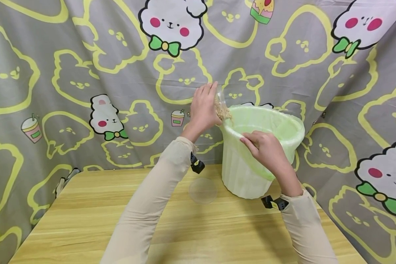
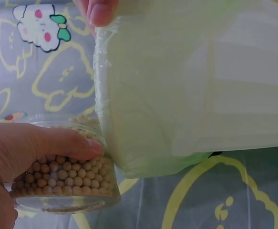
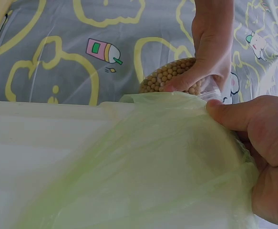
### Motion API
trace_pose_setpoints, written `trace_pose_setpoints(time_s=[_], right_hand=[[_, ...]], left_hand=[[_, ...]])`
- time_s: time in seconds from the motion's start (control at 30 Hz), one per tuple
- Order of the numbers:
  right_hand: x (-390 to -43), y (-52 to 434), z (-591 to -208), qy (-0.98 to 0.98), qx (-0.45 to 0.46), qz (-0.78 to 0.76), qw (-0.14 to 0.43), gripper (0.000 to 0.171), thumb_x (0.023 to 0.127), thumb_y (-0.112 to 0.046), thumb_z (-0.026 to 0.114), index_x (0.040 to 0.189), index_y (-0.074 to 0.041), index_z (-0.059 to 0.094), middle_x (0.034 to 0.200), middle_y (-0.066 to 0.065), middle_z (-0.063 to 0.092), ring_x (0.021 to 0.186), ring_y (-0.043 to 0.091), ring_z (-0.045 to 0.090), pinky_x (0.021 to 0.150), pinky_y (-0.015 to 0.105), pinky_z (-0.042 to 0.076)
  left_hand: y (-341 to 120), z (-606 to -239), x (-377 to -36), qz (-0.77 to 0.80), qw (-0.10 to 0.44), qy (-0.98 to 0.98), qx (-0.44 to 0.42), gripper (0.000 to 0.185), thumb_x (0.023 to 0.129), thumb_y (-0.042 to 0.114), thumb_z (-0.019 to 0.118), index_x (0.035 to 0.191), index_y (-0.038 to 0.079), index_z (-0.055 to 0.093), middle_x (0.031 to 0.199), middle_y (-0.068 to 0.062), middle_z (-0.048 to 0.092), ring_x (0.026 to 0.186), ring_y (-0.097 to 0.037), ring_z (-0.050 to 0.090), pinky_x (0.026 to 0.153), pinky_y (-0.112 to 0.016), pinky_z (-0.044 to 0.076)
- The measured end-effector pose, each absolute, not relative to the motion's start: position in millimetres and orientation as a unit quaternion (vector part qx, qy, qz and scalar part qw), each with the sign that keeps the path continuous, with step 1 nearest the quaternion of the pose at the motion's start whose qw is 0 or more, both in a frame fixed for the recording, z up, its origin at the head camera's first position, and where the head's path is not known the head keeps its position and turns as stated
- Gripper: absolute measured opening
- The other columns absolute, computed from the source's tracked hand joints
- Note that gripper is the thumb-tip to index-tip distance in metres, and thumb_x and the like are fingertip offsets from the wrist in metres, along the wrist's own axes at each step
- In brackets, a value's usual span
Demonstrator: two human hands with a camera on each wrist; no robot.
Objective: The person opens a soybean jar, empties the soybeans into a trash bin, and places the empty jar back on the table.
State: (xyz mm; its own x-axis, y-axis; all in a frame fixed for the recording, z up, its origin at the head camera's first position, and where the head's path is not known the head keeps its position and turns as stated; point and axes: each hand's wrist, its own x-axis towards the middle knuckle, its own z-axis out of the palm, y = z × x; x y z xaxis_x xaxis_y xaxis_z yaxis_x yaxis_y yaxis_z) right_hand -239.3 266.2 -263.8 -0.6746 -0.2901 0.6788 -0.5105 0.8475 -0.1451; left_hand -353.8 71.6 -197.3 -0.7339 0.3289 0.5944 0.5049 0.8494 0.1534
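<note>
A clear plastic jar (image 1: 222, 106) of round beige beans, likely soybeans, is gripped in my left hand (image 1: 204, 104). It is tipped sideways, its mouth over the left rim of a white bin (image 1: 241, 172). In the left wrist view the beans (image 2: 65, 179) fill much of the jar, and my left thumb lies along its side. A thin green bag (image 1: 283, 128) lines the bin and folds over its rim. My right hand (image 1: 267, 150) pinches the bag at the near rim, thumb outside, as the right wrist view shows.
A round clear lid (image 1: 202, 190) lies on the wooden table (image 1: 112, 205), left of the bin. Behind the table hangs a grey curtain (image 1: 125, 88) with cartoon prints, close to the bin's far side. Black wrist cameras (image 1: 197, 164) sit on both sleeves.
</note>
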Motion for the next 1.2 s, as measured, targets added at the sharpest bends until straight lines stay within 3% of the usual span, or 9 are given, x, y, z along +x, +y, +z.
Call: trace_pose_setpoints(time_s=[0.43,0.83,1.2], right_hand=[[-238.0,267.3,-261.7,-0.904,0.218,0.164,0.33,0.019,0.098,-0.013,0.069,0.105,0.001,0.079,0.072,0.007,0.067,0.06,0.017,0.051,0.062,0.035,0.044],[-237.3,265.7,-258.8,-0.907,0.216,0.166,0.32,0.018,0.098,-0.014,0.068,0.1,-0.001,0.08,0.066,0.003,0.059,0.058,0.014,0.046,0.061,0.033,0.042],[-238.5,265.2,-259.4,-0.91,0.215,0.169,0.313,0.018,0.098,-0.013,0.068,0.102,0.001,0.079,0.068,0.005,0.062,0.059,0.015,0.048,0.061,0.033,0.042]], left_hand=[[73.7,-196.5,-351.9,-0.175,0.296,-0.908,-0.24,0.124,0.053,0.024,0.099,0.156,0.016,0.031,0.158,-0.005,0.041,0.152,-0.027,0.033,0.13,-0.038,0.014],[75.5,-195.2,-351.7,-0.142,0.293,-0.914,-0.241,0.124,0.057,0.028,0.099,0.159,0.017,0.029,0.163,-0.004,0.036,0.154,-0.026,0.028,0.13,-0.038,0.012],[74.4,-198.8,-351.8,-0.148,0.291,-0.913,-0.243,0.124,0.057,0.027,0.099,0.159,0.018,0.03,0.165,-0.005,0.033,0.156,-0.026,0.025,0.131,-0.038,0.01]])
